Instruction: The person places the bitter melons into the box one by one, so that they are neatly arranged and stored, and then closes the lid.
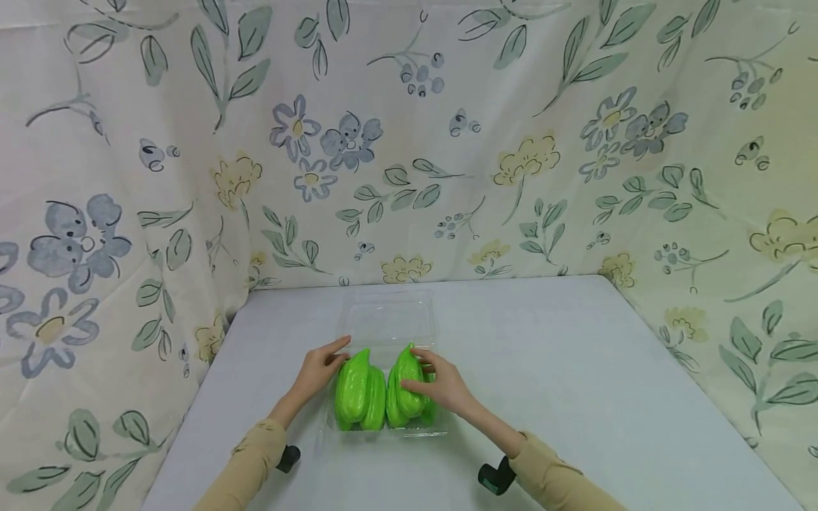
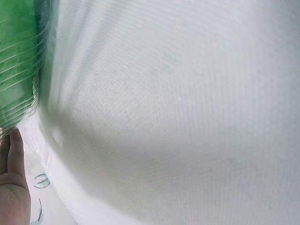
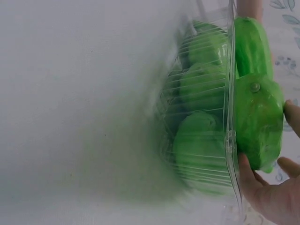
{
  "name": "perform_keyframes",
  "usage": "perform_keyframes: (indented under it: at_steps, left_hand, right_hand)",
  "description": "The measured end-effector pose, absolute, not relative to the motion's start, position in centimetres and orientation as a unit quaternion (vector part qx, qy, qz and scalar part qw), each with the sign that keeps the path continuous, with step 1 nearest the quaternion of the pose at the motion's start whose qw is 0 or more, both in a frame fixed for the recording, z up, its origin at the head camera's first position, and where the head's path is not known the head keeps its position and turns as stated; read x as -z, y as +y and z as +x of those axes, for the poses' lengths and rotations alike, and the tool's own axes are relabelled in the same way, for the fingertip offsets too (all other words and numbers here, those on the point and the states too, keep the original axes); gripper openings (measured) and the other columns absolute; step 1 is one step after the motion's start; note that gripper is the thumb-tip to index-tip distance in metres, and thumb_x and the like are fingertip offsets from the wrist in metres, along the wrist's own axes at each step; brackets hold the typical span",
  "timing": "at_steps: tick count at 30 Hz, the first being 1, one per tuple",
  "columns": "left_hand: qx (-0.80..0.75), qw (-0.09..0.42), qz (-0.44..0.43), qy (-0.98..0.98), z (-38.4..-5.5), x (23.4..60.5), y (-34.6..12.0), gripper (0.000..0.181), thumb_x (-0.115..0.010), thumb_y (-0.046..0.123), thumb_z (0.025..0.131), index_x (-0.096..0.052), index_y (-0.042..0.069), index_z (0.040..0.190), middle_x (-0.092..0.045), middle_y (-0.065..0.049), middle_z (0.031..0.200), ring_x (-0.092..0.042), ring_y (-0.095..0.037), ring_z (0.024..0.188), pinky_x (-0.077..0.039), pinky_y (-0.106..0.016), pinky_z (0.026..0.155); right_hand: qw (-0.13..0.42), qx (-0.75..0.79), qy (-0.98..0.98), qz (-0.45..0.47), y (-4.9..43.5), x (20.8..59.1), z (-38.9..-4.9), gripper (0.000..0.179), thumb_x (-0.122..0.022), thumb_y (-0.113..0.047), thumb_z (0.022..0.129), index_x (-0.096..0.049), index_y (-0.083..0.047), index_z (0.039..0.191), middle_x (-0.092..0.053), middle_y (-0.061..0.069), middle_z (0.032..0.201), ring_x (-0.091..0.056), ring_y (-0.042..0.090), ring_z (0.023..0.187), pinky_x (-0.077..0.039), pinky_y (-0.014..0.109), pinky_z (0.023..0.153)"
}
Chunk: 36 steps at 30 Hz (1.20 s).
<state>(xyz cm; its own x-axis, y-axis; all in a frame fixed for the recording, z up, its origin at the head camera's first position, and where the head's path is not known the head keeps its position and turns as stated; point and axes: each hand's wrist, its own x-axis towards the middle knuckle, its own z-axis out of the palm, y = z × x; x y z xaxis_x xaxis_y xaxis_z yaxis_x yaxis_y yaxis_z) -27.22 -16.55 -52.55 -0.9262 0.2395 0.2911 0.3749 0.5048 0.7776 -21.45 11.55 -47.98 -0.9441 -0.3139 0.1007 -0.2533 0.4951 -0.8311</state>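
A clear plastic clamshell box (image 1: 418, 433) holds several glossy green peppers, some heaped above its rim. My right hand (image 1: 447, 389) grips an upper pepper (image 1: 409, 383) on the right side, thumb on its near face and fingers toward its pointed tip. From the right wrist view, that pepper (image 3: 258, 124) sits above the rim, between thumb and fingers. At the box's left far side, my left hand (image 1: 316, 369) reaches beside the upper left pepper (image 1: 353, 389). Straight fingers (image 2: 16, 152) meet the ribbed box in the left wrist view; part of this hand is out of frame.
The box's transparent lid (image 1: 386, 319) lies folded back toward the far table edge. A white cloth covers the table (image 1: 543, 369). Behind it and at the sides hangs a floral curtain (image 1: 409, 142). Black wrist devices (image 1: 497, 475) sit near both sleeves.
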Motion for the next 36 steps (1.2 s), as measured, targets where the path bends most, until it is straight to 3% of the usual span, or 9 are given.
perform_keyframes:
  at_steps: [12,28,36]
  left_hand:
    - [0.467,0.075,-0.179,-0.863,-27.2,52.3,-16.4,0.041,-0.061,0.001,0.089,-0.055,-0.001,0.13,-0.056,-0.019,0.132,-0.068,-0.03,0.1,-0.056,-0.032,0.08]
    - [0.468,0.079,-0.195,-0.858,-27.3,52.2,-16.6,0.041,-0.06,0.001,0.09,-0.054,-0.002,0.131,-0.057,-0.021,0.13,-0.068,-0.032,0.098,-0.057,-0.032,0.079]
    - [0.505,0.029,-0.165,-0.847,-27.3,52.3,-17.3,0.042,-0.057,0.014,0.095,-0.051,0.005,0.136,-0.05,-0.013,0.14,-0.056,-0.034,0.12,-0.05,-0.041,0.093]
  right_hand:
    - [0.02,0.481,0.861,-0.165,11.7,48.0,-21.4,0.06,-0.072,-0.028,0.084,-0.05,-0.007,0.136,-0.059,0.02,0.124,-0.061,0.037,0.105,-0.055,0.043,0.079]
    - [0.002,0.513,0.848,-0.133,12.1,47.6,-21.0,0.058,-0.07,-0.031,0.086,-0.051,-0.009,0.135,-0.057,0.023,0.128,-0.059,0.04,0.11,-0.055,0.044,0.08]
    - [-0.059,0.554,0.831,-0.012,12.7,47.8,-22.6,0.052,-0.067,-0.027,0.088,-0.052,-0.006,0.133,-0.058,0.022,0.126,-0.059,0.039,0.111,-0.053,0.045,0.087]
